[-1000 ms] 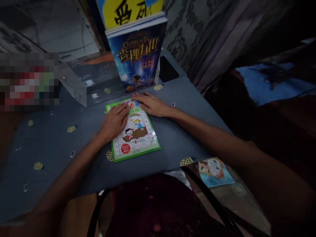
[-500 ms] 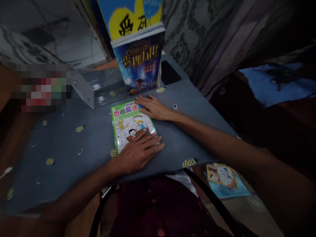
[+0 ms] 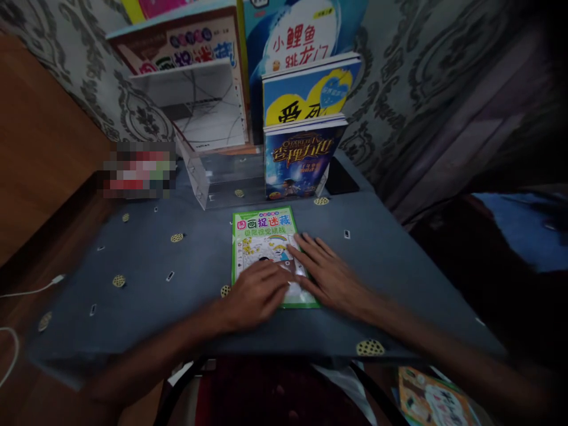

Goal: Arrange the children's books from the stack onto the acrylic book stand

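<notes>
A thin green-bordered children's picture book (image 3: 262, 223) lies face up on the grey-blue tablecloth, with colourful lettering and a line drawing on its cover. My left hand (image 3: 260, 293) rests over the lower left of the cover, fingers pointing right and slightly bent, nothing held. My right hand (image 3: 327, 275) lies along the book's right edge, fingers stretched out and apart, fingertips on the cover. The fingertips of the two hands come close together over the lower middle of the cover, hiding part of the drawing.
Behind the book, a clear acrylic stand (image 3: 199, 177) holds upright books, among them a dark blue novel (image 3: 295, 163). A black phone-like slab (image 3: 341, 176) lies beside it. A pixelated item (image 3: 139, 171) is at the back left. More books (image 3: 437, 393) sit below the table's front right.
My right hand has slid from the book's top edge down its right side, nearer my left hand. My view has shifted, showing more of the stand and its books.
</notes>
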Action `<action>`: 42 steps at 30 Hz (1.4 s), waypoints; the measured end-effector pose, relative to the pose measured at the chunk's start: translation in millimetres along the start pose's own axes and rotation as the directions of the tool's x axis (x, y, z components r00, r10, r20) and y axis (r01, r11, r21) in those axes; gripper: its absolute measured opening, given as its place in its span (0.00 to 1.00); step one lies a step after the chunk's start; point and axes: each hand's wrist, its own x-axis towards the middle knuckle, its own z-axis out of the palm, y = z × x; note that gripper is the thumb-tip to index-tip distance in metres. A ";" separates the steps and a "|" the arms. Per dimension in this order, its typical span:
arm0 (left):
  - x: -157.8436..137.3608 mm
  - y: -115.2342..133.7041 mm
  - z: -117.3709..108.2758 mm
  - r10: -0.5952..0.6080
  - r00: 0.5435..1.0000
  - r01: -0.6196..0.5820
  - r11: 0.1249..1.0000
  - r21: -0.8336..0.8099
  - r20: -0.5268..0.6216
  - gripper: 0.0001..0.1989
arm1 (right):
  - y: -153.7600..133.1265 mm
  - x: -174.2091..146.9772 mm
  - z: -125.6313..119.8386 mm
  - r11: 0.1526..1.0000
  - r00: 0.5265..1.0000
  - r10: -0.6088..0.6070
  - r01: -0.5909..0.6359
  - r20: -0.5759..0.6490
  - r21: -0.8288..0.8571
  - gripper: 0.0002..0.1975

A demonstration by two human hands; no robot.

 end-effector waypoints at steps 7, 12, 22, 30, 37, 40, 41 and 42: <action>-24.7 -68.8 -23.5 -0.487 0.838 0.539 0.809 0.233 -0.246 0.20 | -10.4 -21.4 -7.9 0.996 0.999 -0.042 0.040 0.029 0.077 0.33; -29.0 -80.8 -16.8 -0.501 0.832 0.502 0.863 -0.063 -0.237 0.23 | -8.0 -20.9 -8.0 0.991 0.998 -0.013 0.006 0.055 0.132 0.34; -14.6 -81.5 -21.2 -0.832 0.531 0.340 0.032 -0.940 0.163 0.14 | -3.9 -20.4 -5.3 0.971 0.994 0.049 -0.071 0.103 0.228 0.34; -9.2 -73.7 -26.8 -0.767 0.600 0.252 -0.086 -0.964 0.225 0.09 | 7.3 2.9 -1.1 0.947 0.991 0.135 -0.133 0.013 0.294 0.27; -9.3 -70.7 -27.4 -0.739 0.649 0.196 -0.068 -0.978 0.181 0.12 | 17.2 42.4 2.0 0.668 0.906 0.422 -0.330 0.025 0.667 0.30; -9.5 -70.5 -30.3 -0.750 0.637 0.193 -0.066 -0.979 0.176 0.12 | 14.3 54.9 4.0 0.382 0.870 0.476 -0.335 0.128 0.861 0.37; -9.8 -70.9 -31.4 -0.756 0.631 0.193 -0.064 -0.979 0.174 0.12 | 12.4 57.9 3.0 0.290 0.863 0.473 -0.343 0.178 0.894 0.36; -10.2 -71.4 -32.5 -0.761 0.626 0.192 -0.061 -0.980 0.170 0.12 | 10.3 60.3 1.0 0.207 0.858 0.458 -0.355 0.231 0.912 0.34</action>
